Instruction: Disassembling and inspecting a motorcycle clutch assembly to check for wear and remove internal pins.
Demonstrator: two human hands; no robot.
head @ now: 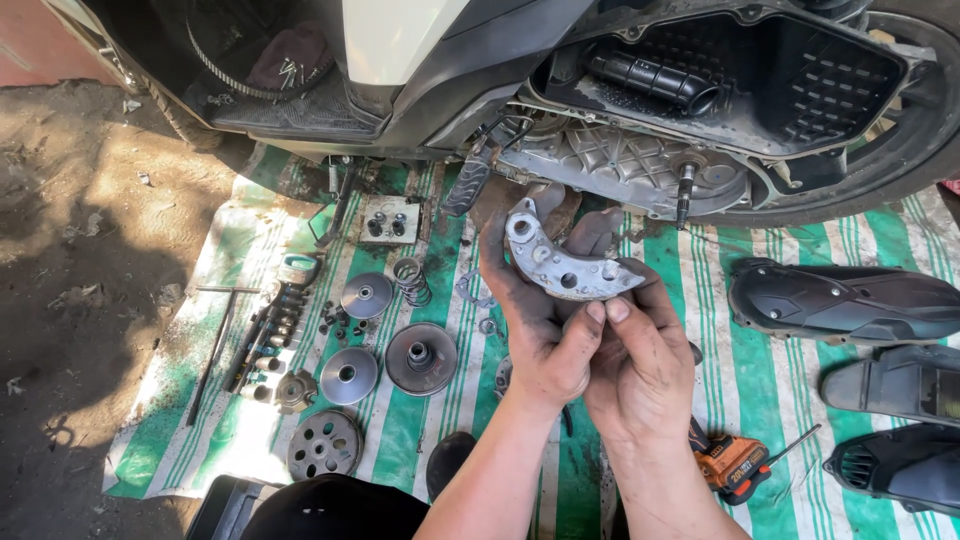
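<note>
- Both hands, left hand (535, 330) and right hand (640, 350), closed round curved grey clutch shoe (565, 262).
- Risk, judged: greasy fingers slip; shoe drops onto pulley discs (420, 358) on striped tarp (760, 380).

A curved, crescent-shaped grey metal shoe (562, 262) with several round holes and a greasy, worn surface sits at the centre of the frame, held up off the ground, its broader rounded end tilted toward upper left.

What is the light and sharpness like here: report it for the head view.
Head view: hard sunlight bleaches the striped mat at left, deep shadow fills the scooter underside; both hands, left and right, and the curved metal part are sharp, edges slightly bowed.
</note>
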